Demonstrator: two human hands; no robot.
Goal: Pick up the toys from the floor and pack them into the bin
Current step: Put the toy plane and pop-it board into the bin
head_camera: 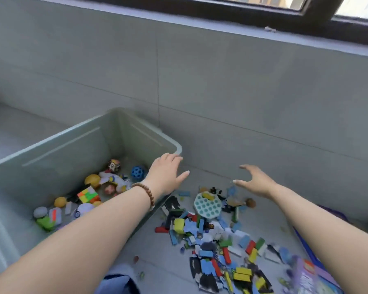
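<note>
Empty-handed reach, bin (72, 149) beside scattered toys (210, 240) on the floor (162, 266).
Left hand (166, 172) hovers flat-fingered over the bin's corner; right hand (257, 183) spread wide above them, likely readying a scoop. Some toys already lie inside.

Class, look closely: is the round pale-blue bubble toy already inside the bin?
No, the bubble toy lies on the floor among loose blocks, outside the bin.

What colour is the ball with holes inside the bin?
Blue; the ball shows best in the head view.
</note>
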